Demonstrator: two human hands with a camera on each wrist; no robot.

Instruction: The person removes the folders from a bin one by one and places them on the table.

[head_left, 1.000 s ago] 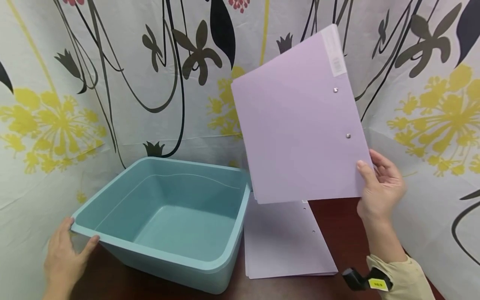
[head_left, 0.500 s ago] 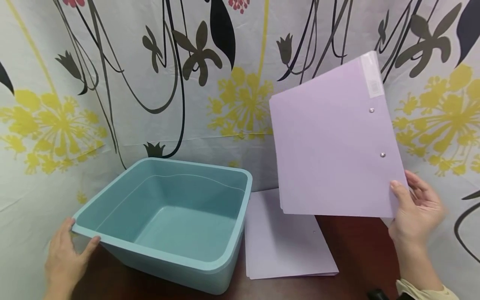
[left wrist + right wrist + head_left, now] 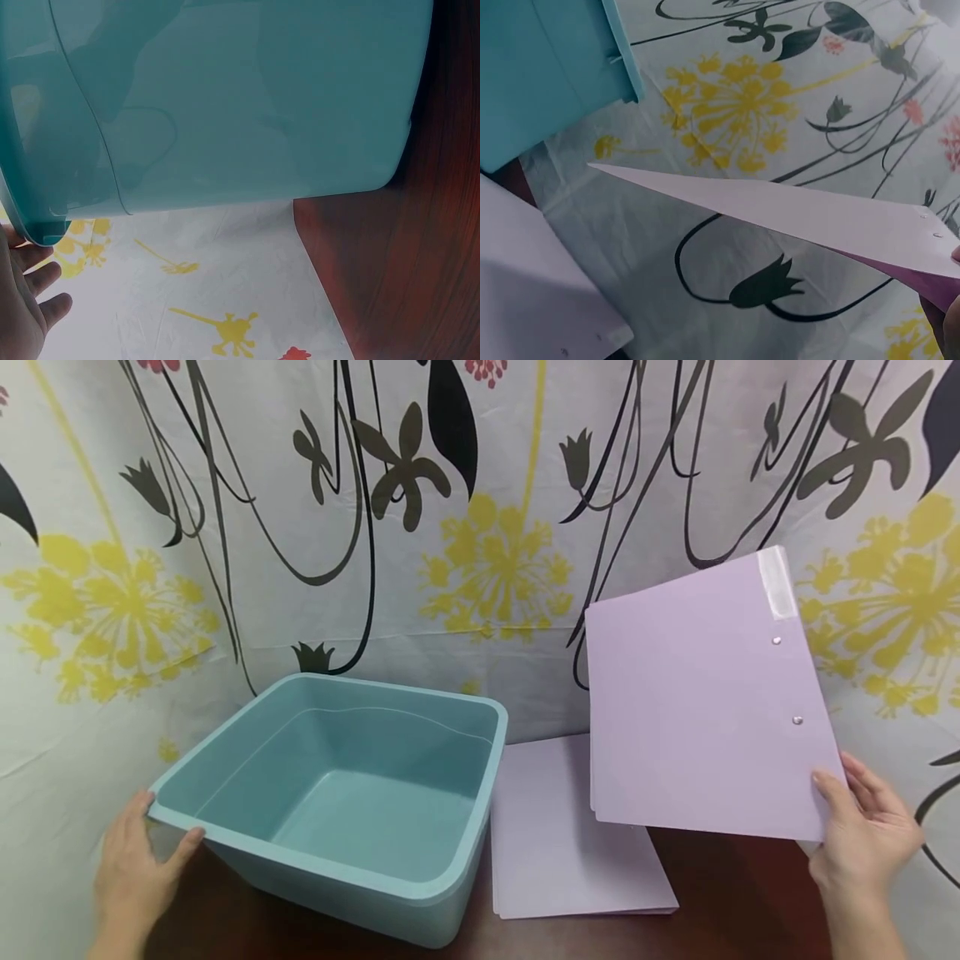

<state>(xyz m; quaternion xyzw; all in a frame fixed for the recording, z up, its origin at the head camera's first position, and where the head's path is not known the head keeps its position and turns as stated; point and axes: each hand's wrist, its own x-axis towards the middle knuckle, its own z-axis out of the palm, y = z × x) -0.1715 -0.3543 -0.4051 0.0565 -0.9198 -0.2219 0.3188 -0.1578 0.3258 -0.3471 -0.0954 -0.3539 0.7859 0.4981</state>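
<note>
In the head view my right hand (image 3: 866,831) pinches a light purple file folder (image 3: 705,710) by its lower right edge, thumb on the front. Two metal rivets and a whitish label strip run along the folder's right side. It hangs tilted above the right of the table, overlapping a stack of similar purple folders (image 3: 558,868). From the right wrist view the held folder (image 3: 780,210) shows nearly edge-on. My left hand (image 3: 138,868) touches the near left corner of a blue-green plastic tub (image 3: 322,852), its fingers spread loosely beneath the rim in the left wrist view.
The tub stands on a dark reddish-brown table (image 3: 735,902), just left of the folder stack. A white curtain (image 3: 517,668) with printed flowers hangs close behind and at both sides.
My right hand has carried the folder to the right and downward, baring more of the curtain. The left hand and the tub stay in place.
</note>
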